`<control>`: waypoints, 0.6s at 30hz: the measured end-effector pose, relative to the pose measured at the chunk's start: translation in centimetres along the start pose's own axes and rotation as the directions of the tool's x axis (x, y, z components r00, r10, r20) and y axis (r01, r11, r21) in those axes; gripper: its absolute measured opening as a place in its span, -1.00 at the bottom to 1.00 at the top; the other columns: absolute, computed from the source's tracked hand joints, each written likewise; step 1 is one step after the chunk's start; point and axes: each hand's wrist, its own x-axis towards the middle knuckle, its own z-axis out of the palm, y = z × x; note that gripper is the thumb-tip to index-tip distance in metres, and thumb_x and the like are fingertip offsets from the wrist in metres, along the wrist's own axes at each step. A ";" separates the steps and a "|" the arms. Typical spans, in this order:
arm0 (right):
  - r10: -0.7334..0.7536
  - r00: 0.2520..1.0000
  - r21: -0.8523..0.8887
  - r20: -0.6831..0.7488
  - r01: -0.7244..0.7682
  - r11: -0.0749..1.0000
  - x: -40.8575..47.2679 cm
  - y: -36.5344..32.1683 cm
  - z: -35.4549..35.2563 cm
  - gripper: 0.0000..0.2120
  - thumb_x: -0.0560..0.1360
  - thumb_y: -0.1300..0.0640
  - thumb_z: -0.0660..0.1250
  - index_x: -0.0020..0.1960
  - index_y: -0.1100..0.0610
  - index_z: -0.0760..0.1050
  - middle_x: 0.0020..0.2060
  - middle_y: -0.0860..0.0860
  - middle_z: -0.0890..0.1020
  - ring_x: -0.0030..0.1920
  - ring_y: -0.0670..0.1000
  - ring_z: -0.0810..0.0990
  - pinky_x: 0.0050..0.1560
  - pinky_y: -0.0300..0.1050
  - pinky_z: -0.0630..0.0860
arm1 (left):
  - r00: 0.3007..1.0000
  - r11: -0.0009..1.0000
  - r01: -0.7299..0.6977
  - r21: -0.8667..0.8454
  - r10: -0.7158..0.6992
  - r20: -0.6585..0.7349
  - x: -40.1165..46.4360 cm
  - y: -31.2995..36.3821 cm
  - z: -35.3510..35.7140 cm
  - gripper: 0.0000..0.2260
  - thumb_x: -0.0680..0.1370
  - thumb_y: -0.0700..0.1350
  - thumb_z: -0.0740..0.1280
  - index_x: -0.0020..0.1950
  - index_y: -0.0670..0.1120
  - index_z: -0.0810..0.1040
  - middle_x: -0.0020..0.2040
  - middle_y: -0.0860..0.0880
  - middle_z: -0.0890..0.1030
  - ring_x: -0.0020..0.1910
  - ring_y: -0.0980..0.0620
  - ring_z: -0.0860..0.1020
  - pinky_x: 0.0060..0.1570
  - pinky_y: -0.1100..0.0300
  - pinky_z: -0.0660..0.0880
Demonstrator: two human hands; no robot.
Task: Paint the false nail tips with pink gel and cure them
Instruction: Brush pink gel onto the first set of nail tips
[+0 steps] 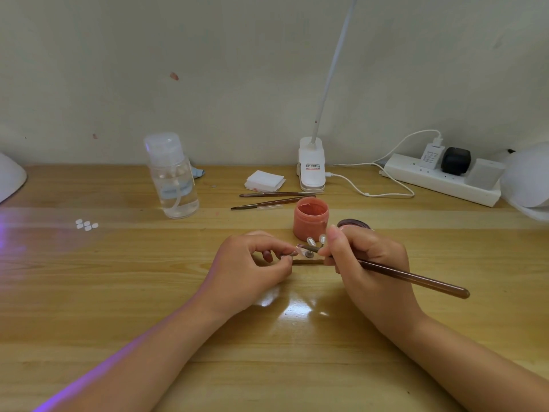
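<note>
Pink gel jar (pixel 311 217) uncapped; just before it, right hand (pixel 367 261) grips brown brush (pixel 416 278), left hand (pixel 252 263) pinches tip holder (pixel 309 248); clear nail tips (pixel 315 240) apparently unpainted, uncured.

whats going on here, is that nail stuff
Yes. A person sits at a wooden table. The left hand pinches a small stand of false nail tips, while the right hand holds a brown brush to them. An open pink gel jar stands just behind.
</note>
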 end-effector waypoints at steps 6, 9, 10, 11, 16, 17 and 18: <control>-0.010 1.000 -0.014 0.006 0.010 1.000 -0.1 0.2 0.0 -0.69 0.50 0.06 0.19 -0.39 0.04 0.50 -0.56 -0.07 0.50 -0.50 -0.06 0.48 -0.44 -0.12 0.40 | 1.000 1.000 -0.002 -0.018 0.002 -0.004 0.0 0.0 0.0 -0.73 0.40 -0.32 0.41 -0.23 0.08 0.66 -0.31 0.08 0.58 -0.37 0.27 0.43 -0.36 0.48 0.35; 0.004 1.000 0.043 -0.030 -0.003 0.999 -0.3 0.2 -0.2 -0.67 0.49 0.07 0.18 -0.42 0.06 0.49 -0.57 0.04 0.50 -0.52 -0.04 0.47 -0.48 -0.11 0.40 | 1.000 1.000 0.000 -0.018 0.000 -0.005 0.0 0.0 0.0 -0.75 0.41 -0.31 0.41 -0.22 0.07 0.66 -0.28 0.05 0.60 -0.36 0.27 0.44 -0.35 0.48 0.35; 0.009 0.999 0.053 -0.039 -0.007 0.999 -0.3 0.2 -0.3 -0.67 0.49 0.07 0.18 -0.42 0.05 0.49 -0.56 0.06 0.51 -0.52 -0.03 0.48 -0.48 -0.08 0.41 | 1.000 1.000 0.000 -0.019 0.000 -0.004 0.0 0.0 0.0 -0.75 0.41 -0.31 0.41 -0.22 0.07 0.66 -0.28 0.05 0.60 -0.36 0.27 0.44 -0.35 0.48 0.35; 0.010 0.999 0.058 -0.043 -0.008 0.998 -0.2 0.1 -0.2 -0.68 0.50 0.07 0.18 -0.41 0.05 0.50 -0.55 0.06 0.52 -0.51 -0.03 0.49 -0.47 -0.07 0.42 | 1.000 1.000 -0.001 -0.018 0.001 -0.005 0.0 -0.1 0.0 -0.75 0.41 -0.31 0.41 -0.22 0.08 0.66 -0.29 0.06 0.60 -0.36 0.27 0.44 -0.35 0.48 0.35; 0.040 0.999 0.049 -0.025 -0.038 0.998 0.0 -0.1 0.2 -0.73 0.49 0.02 0.19 -0.36 -0.06 0.50 -0.51 -0.18 0.51 -0.46 -0.15 0.49 -0.40 -0.25 0.42 | 1.000 1.000 -0.015 -0.024 0.014 -0.007 0.0 -0.1 0.0 -0.72 0.41 -0.31 0.41 -0.24 0.10 0.65 -0.28 0.03 0.60 -0.35 0.26 0.44 -0.35 0.48 0.35; 0.047 0.999 0.045 -0.018 -0.046 0.998 0.1 -0.1 0.2 -0.73 0.49 0.01 0.20 -0.36 -0.06 0.50 -0.51 -0.18 0.51 -0.46 -0.14 0.50 -0.40 -0.25 0.42 | 1.000 1.000 -0.013 -0.023 0.013 -0.006 0.0 -0.2 0.0 -0.73 0.41 -0.31 0.41 -0.24 0.10 0.66 -0.28 0.03 0.60 -0.36 0.26 0.44 -0.35 0.48 0.35; 0.049 0.999 0.039 -0.009 -0.048 0.998 0.1 -0.1 0.2 -0.72 0.49 0.01 0.20 -0.37 -0.05 0.51 -0.51 -0.17 0.52 -0.46 -0.13 0.50 -0.40 -0.23 0.42 | 1.000 1.000 -0.011 -0.023 0.011 -0.006 0.0 -0.2 0.0 -0.74 0.41 -0.31 0.41 -0.23 0.09 0.66 -0.28 0.04 0.59 -0.36 0.27 0.44 -0.35 0.49 0.35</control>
